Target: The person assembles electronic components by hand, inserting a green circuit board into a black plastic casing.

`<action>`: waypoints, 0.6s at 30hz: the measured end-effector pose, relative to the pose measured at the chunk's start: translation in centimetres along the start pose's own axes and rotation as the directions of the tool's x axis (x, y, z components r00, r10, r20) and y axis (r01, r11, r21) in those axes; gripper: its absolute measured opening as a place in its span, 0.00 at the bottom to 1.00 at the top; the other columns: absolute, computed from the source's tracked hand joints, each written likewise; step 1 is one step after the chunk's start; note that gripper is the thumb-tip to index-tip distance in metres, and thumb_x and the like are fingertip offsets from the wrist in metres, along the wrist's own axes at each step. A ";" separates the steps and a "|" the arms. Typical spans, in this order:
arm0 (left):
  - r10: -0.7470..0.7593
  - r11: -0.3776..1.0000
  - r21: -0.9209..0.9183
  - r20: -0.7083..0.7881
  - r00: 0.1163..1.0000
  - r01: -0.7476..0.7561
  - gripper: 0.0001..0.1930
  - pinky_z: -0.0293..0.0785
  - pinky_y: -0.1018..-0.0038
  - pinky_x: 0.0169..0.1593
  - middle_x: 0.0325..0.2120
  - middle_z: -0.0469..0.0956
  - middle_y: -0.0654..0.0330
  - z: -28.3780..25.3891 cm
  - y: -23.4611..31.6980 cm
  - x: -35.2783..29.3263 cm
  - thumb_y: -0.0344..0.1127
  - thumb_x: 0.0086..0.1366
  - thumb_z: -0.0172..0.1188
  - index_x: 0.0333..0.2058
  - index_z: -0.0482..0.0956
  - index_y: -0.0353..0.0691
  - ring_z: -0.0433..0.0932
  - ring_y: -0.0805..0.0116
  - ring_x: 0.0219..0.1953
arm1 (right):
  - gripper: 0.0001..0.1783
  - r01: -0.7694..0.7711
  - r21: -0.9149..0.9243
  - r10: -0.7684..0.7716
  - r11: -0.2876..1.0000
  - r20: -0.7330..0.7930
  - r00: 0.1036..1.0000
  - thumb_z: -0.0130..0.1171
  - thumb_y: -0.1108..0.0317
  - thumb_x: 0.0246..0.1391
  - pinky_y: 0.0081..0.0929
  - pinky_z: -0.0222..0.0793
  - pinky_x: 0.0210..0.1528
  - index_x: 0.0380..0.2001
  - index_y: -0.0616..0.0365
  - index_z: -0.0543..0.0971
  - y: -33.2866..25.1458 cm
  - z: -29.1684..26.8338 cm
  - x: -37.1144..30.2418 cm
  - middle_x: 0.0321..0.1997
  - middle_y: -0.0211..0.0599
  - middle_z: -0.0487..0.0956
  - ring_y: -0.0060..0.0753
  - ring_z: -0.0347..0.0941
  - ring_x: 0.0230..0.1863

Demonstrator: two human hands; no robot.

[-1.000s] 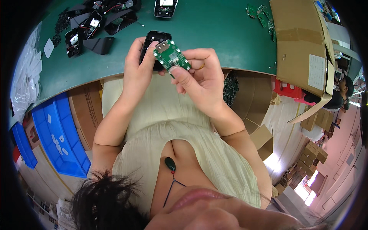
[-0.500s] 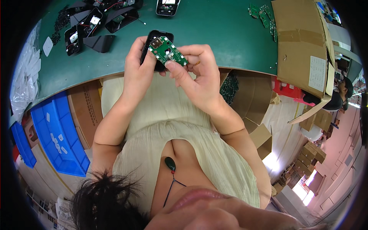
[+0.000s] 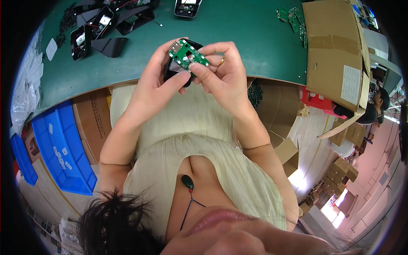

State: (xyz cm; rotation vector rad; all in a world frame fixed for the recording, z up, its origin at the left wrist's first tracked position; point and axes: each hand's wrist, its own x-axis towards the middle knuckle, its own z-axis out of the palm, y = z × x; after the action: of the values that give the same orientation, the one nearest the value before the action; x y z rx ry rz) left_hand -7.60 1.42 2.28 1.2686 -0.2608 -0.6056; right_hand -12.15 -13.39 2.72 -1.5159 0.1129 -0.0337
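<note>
A green circuit board (image 3: 183, 52) with a metal port at its left end is pinched between the thumb and fingers of my right hand (image 3: 227, 78). Directly behind it is a black plastic housing (image 3: 168, 75), tilted and partly covered by the board. My left hand (image 3: 151, 87) wraps round this housing from the left, its thumb across the lower part. Whether the board rests in the housing or just overlaps it, I cannot tell. Both hands are close together above the bench's near edge.
On the green bench (image 3: 140, 59), several black housings with wires (image 3: 102, 25) lie at the far left, and one open housing (image 3: 187, 7) at the far middle. Loose green boards (image 3: 293, 19) lie beside a cardboard box (image 3: 331, 51) on the right. Blue bins (image 3: 63, 148) stand lower left.
The housing has turned and tilted behind the board. My left thumb has slid down from the board's left side to the housing's lower part. The board has shifted slightly right.
</note>
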 end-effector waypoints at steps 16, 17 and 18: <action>-0.231 0.971 0.064 -0.018 0.973 0.231 0.16 0.60 0.85 0.18 0.22 0.71 0.66 0.2 0.2 -0.2 0.34 0.59 0.53 0.46 0.69 0.36 0.67 0.82 0.18 | 0.10 0.462 -0.545 -0.553 0.700 -0.003 0.833 0.62 0.77 0.40 0.18 0.70 0.23 0.29 0.60 0.76 0.3 -0.1 0.7 0.31 0.35 0.72 0.25 0.69 0.29; -0.235 0.970 0.062 -0.018 0.972 0.235 0.16 0.60 0.85 0.18 0.22 0.71 0.66 0.2 0.2 -0.3 0.34 0.59 0.53 0.46 0.69 0.36 0.67 0.82 0.18 | 0.09 0.490 -0.489 -0.556 0.722 0.013 0.831 0.61 0.78 0.41 0.17 0.69 0.23 0.30 0.62 0.75 0.4 -0.1 0.6 0.31 0.34 0.72 0.25 0.69 0.29; -0.267 0.962 0.051 -0.016 0.964 0.267 0.16 0.59 0.85 0.17 0.21 0.71 0.66 0.1 0.2 -0.2 0.34 0.59 0.54 0.45 0.69 0.36 0.67 0.82 0.17 | 0.09 0.487 -0.490 -0.552 0.724 0.013 0.834 0.61 0.78 0.41 0.17 0.69 0.23 0.30 0.62 0.75 0.6 0.0 0.5 0.31 0.34 0.72 0.25 0.69 0.29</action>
State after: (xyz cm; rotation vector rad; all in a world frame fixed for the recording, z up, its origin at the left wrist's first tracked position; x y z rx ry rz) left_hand -7.81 1.48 2.58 1.3687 -0.0978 -0.8274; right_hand -11.65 -13.41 2.14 -2.0020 -0.2252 -0.6082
